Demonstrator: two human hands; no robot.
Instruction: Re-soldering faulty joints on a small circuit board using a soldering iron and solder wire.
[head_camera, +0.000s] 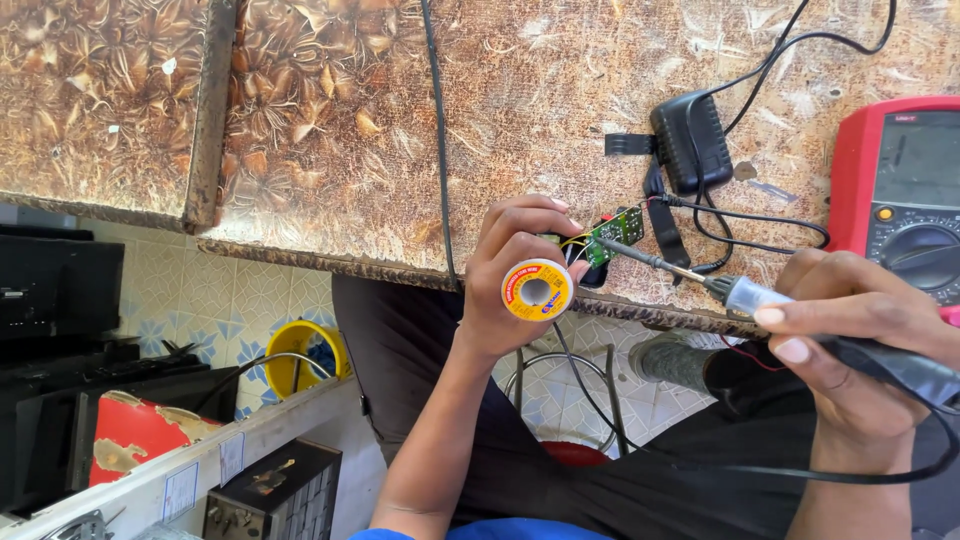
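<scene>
My left hand (520, 275) grips a small spool of solder wire (537, 289) with a yellow rim, and its fingers also hold a small green circuit board (617, 233) at the table's near edge. In my right hand (860, 335) is a soldering iron (745, 293) with a grey collar and dark handle. Its thin tip (607, 243) touches the green board. Red and yellow wires run off the board toward my left fingers.
A black power adapter (692, 140) with cables lies on the worn brown table (330, 130) behind the board. A red multimeter (900, 190) sits at the right edge. Below the table are a stool (560, 400), a yellow container (300, 355) and dark boxes on the tiled floor.
</scene>
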